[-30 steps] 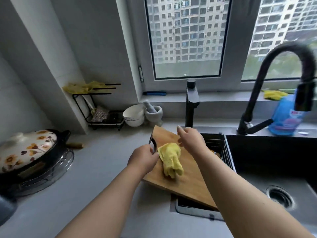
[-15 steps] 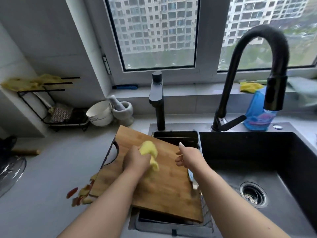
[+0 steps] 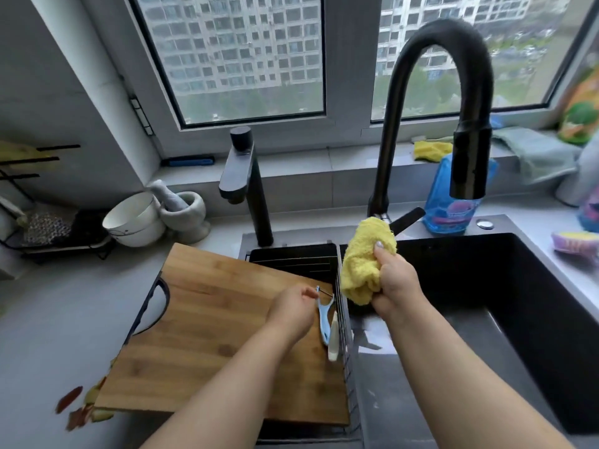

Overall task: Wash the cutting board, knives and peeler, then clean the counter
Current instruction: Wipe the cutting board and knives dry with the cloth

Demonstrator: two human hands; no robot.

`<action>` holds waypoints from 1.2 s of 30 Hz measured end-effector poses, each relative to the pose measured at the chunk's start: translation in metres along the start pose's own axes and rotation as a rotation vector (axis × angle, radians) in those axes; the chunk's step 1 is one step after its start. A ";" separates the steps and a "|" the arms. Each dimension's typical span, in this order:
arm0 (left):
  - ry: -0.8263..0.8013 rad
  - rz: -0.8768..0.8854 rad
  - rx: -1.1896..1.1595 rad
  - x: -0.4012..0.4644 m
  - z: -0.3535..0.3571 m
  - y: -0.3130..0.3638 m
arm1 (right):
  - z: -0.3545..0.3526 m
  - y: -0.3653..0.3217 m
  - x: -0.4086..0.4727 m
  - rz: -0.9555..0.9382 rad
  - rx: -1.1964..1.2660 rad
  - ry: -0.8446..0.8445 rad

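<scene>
The wooden cutting board [image 3: 214,335] lies flat, half on the grey counter [image 3: 64,319] and half over the black drain rack [image 3: 298,257]. On the board's right edge lies a light blue peeler [image 3: 324,322], with a white handle [image 3: 333,343] beside it. My left hand [image 3: 291,314] pinches the peeler's head with its fingertips. My right hand [image 3: 397,286] grips a bunched yellow cloth [image 3: 363,267], held up over the left edge of the dark sink [image 3: 505,299]. No knife blade is plainly visible.
Red and yellow peel scraps [image 3: 81,406] lie on the counter at the board's near left corner. A black gooseneck faucet [image 3: 466,140] arches over the sink, and a second black tap [image 3: 246,186] stands behind the rack. White bowls [image 3: 133,222], a mortar [image 3: 184,212] and a blue bottle [image 3: 450,202] line the back.
The yellow cloth went from my left hand to my right, which lifted it off the board toward the sink. My left hand moved right to the peeler.
</scene>
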State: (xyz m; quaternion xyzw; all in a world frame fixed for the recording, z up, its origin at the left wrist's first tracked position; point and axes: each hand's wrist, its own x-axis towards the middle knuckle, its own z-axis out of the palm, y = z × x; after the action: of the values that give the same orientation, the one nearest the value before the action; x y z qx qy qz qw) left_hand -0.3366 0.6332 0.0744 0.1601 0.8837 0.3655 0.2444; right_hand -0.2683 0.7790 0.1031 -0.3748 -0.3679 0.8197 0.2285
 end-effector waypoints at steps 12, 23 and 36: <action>-0.131 -0.536 -0.173 0.029 0.090 -0.032 | -0.024 -0.001 0.017 0.093 -0.058 0.023; 0.119 -0.393 -0.319 0.011 0.029 -0.022 | -0.019 0.004 0.014 -0.020 -0.120 0.072; 0.293 0.079 -0.273 -0.074 -0.036 -0.009 | 0.048 0.040 -0.030 0.220 0.282 -0.254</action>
State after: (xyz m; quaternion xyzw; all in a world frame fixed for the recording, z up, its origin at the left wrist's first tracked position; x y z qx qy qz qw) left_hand -0.2960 0.5725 0.1130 0.1052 0.8451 0.5108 0.1179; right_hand -0.2915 0.7133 0.1074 -0.2707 -0.2321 0.9238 0.1397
